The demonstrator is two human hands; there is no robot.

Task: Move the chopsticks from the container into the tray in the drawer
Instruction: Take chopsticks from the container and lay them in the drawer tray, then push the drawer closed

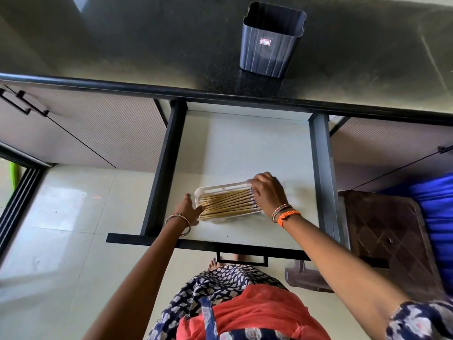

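We look down on a pulled-out drawer (245,148) under a dark worktop (147,45). Near its front edge sits a white tray (221,188), and the chopsticks (228,202) lie in it side by side, their patterned ends toward the right. Our left hand (190,209) rests against the tray's left end, fingers (199,209) loosely spread and touching the rim and the chopstick tips, not clenched on anything. Our right hand (268,192) covers the tray's right end, its fingers (255,190) curled down onto the patterned ends (whether they pinch a stick or merely press on the row, we cannot tell). The dark ribbed container (269,45) stands upright on the worktop, well apart from the tray, and no chopsticks show above its rim. Bangles (180,223) circle the left wrist and an orange cord (289,215) the right.
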